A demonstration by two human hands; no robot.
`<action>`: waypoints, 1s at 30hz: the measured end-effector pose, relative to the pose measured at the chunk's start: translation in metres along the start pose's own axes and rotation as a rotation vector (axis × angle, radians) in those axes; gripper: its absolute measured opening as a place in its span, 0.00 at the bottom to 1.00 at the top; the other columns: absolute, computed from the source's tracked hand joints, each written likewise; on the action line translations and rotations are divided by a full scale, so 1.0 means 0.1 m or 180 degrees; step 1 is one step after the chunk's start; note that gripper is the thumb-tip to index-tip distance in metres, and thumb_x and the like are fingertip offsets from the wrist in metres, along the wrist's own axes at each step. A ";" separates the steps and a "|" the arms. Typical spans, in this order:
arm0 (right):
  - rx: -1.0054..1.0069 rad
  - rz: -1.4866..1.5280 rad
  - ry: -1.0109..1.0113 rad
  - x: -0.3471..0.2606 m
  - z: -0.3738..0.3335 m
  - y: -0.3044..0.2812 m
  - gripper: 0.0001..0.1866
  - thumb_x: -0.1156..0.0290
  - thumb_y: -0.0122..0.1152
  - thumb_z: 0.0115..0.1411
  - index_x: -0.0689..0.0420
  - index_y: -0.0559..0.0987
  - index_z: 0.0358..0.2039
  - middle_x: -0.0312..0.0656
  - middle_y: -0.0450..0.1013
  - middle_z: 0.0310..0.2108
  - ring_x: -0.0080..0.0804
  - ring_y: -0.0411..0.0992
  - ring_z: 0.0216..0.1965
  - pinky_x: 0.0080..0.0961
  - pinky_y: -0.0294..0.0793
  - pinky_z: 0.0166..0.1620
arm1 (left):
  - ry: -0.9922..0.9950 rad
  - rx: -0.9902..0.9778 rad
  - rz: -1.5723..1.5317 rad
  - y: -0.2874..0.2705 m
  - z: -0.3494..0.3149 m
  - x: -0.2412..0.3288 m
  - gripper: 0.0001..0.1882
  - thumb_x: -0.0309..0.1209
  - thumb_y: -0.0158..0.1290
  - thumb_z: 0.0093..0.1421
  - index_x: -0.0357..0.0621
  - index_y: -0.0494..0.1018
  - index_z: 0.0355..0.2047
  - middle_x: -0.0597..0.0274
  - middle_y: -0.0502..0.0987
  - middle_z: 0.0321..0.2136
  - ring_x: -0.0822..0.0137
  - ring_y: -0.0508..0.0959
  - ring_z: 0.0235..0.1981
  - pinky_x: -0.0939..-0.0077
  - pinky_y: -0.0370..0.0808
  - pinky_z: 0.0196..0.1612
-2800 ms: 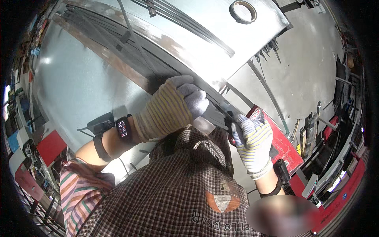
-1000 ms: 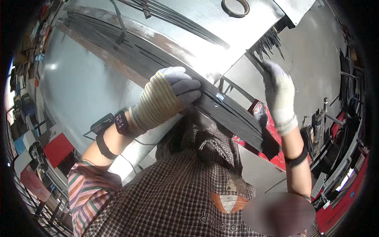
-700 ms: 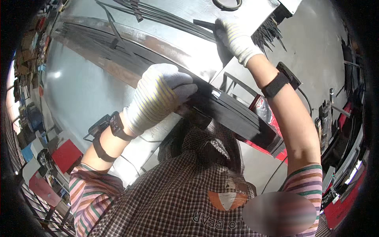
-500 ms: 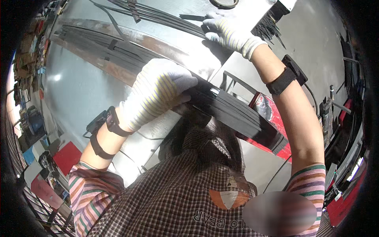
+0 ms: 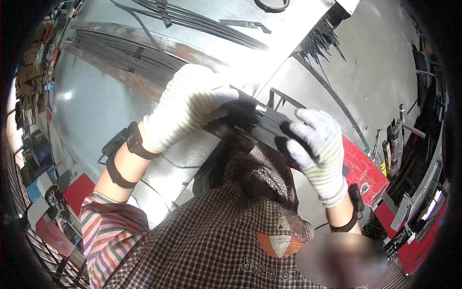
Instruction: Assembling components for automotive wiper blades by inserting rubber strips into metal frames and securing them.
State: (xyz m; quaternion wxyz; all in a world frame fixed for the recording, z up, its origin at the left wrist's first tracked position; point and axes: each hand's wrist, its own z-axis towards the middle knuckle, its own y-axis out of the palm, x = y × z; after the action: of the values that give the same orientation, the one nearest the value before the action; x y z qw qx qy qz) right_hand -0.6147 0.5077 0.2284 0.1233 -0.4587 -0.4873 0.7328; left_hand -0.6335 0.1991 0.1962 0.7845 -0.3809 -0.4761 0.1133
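A long bundle of flat black strips (image 5: 267, 123) runs slantwise from the upper left across the near edge of the metal table (image 5: 96, 111). My left hand (image 5: 190, 103), in a white glove with yellow stripes, is closed around its middle, with the thumb along the top. Farther right, my right hand (image 5: 320, 149), in a matching glove, curves its fingers and thumb over the bundle's right part and hides that end. Left of my left hand, more strips lie along a long brown, worn-looking piece (image 5: 130, 84). A short black strip (image 5: 245, 24) lies apart near the far edge.
A second group of thin black strips (image 5: 207, 26) lies at the back, near a dark ring (image 5: 272, 5). Black strip ends (image 5: 322, 41) hang past the table's right side. A red panel (image 5: 365, 171) stands to the right of my right hand. Shelves and clutter line the far left.
My right hand has left the short black strip at the back and come down to the right part of the bundle. My left hand keeps its grip, almost unmoved.
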 end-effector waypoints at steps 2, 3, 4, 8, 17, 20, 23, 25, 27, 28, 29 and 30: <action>0.0274 -0.0367 0.0353 0.02 -0.34 0.15 0.16 0.67 0.71 0.50 0.52 0.82 0.41 0.43 0.75 0.49 0.47 0.71 0.52 0.43 0.66 0.58 | 0.0124 -0.0480 0.0507 -0.09 0.08 -0.01 0.14 0.30 0.65 0.47 0.46 0.80 0.36 0.60 0.80 0.31 0.51 0.80 0.34 0.59 0.75 0.40; 0.0433 -0.0455 0.0519 0.04 -0.42 0.24 0.15 0.68 0.72 0.49 0.52 0.83 0.40 0.43 0.75 0.49 0.46 0.71 0.51 0.43 0.66 0.58 | 0.0143 -0.0496 0.0509 -0.12 0.09 -0.02 0.14 0.30 0.65 0.47 0.46 0.80 0.36 0.60 0.80 0.31 0.51 0.80 0.34 0.59 0.75 0.40; 0.0451 -0.0450 0.0537 0.04 -0.45 0.31 0.15 0.68 0.72 0.49 0.52 0.83 0.40 0.43 0.75 0.49 0.46 0.71 0.51 0.43 0.66 0.58 | 0.0221 -0.0434 0.0479 -0.14 0.11 -0.02 0.13 0.31 0.65 0.47 0.45 0.79 0.35 0.60 0.80 0.31 0.51 0.80 0.34 0.59 0.75 0.39; 0.0850 -0.0138 0.0869 0.03 -0.47 0.41 0.16 0.71 0.73 0.47 0.53 0.83 0.38 0.44 0.75 0.48 0.47 0.71 0.51 0.43 0.66 0.57 | 0.0323 -0.0581 0.0482 -0.17 0.08 -0.02 0.14 0.32 0.65 0.46 0.44 0.79 0.34 0.60 0.80 0.30 0.51 0.79 0.34 0.59 0.74 0.40; 0.0689 -0.0412 0.0293 0.04 -0.37 0.36 0.18 0.71 0.73 0.45 0.51 0.83 0.40 0.47 0.76 0.48 0.50 0.73 0.48 0.45 0.72 0.50 | 0.0359 -0.0731 0.0637 -0.06 0.06 0.02 0.16 0.32 0.65 0.42 0.48 0.80 0.35 0.61 0.75 0.25 0.52 0.77 0.31 0.60 0.71 0.39; 0.0653 -0.0349 0.0226 0.03 -0.37 0.39 0.19 0.72 0.73 0.44 0.49 0.83 0.40 0.47 0.76 0.49 0.50 0.73 0.48 0.45 0.71 0.51 | 0.0453 -0.0666 0.0671 -0.07 0.07 0.05 0.16 0.32 0.64 0.44 0.49 0.80 0.36 0.63 0.74 0.24 0.53 0.77 0.30 0.60 0.70 0.38; 0.0742 -0.0417 0.0236 0.05 -0.38 0.44 0.19 0.72 0.73 0.45 0.48 0.83 0.41 0.47 0.76 0.48 0.50 0.73 0.48 0.45 0.71 0.51 | 0.0507 -0.0767 0.0486 -0.08 0.08 -0.01 0.13 0.31 0.63 0.47 0.49 0.80 0.36 0.63 0.75 0.25 0.53 0.77 0.30 0.60 0.71 0.36; 0.0753 -0.0384 0.0254 0.03 -0.36 0.45 0.19 0.73 0.73 0.45 0.48 0.83 0.41 0.46 0.76 0.48 0.51 0.73 0.48 0.45 0.72 0.51 | 0.0630 -0.0556 0.0676 -0.04 0.07 -0.10 0.12 0.31 0.62 0.48 0.49 0.80 0.36 0.62 0.76 0.25 0.53 0.77 0.29 0.60 0.72 0.34; 0.0836 -0.0391 0.0351 0.00 -0.32 0.44 0.20 0.73 0.73 0.46 0.48 0.83 0.42 0.47 0.75 0.47 0.50 0.73 0.48 0.44 0.71 0.51 | 0.0737 -0.0345 0.0871 -0.01 0.08 -0.09 0.12 0.31 0.62 0.49 0.49 0.80 0.36 0.62 0.76 0.26 0.53 0.77 0.29 0.61 0.73 0.33; 0.0833 -0.0286 0.0281 0.03 -0.32 0.48 0.19 0.72 0.72 0.47 0.49 0.83 0.42 0.47 0.75 0.47 0.50 0.73 0.49 0.44 0.71 0.52 | 0.0580 -0.0450 0.1349 0.00 0.12 -0.06 0.11 0.31 0.61 0.50 0.50 0.80 0.36 0.62 0.77 0.27 0.54 0.77 0.28 0.61 0.73 0.32; 0.0818 -0.0285 0.0264 0.04 -0.32 0.49 0.19 0.72 0.72 0.47 0.49 0.83 0.42 0.47 0.75 0.47 0.50 0.73 0.49 0.44 0.71 0.52 | 0.0421 -0.0552 0.1819 0.00 0.14 -0.04 0.11 0.32 0.61 0.51 0.50 0.80 0.36 0.61 0.77 0.27 0.54 0.78 0.28 0.61 0.74 0.32; 0.0794 -0.0310 0.0299 0.04 -0.31 0.49 0.18 0.72 0.72 0.48 0.50 0.83 0.42 0.47 0.75 0.47 0.50 0.73 0.48 0.44 0.70 0.52 | 0.0402 -0.0541 0.1820 -0.01 0.13 -0.03 0.11 0.32 0.61 0.51 0.50 0.80 0.36 0.61 0.77 0.27 0.54 0.78 0.28 0.61 0.74 0.32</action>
State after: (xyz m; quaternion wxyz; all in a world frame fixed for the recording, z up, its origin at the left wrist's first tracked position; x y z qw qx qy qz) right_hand -0.5790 0.5050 0.1824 0.2375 -0.4494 -0.4078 0.7585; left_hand -0.6460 0.2031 0.1979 0.7141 -0.5701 -0.3077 0.2653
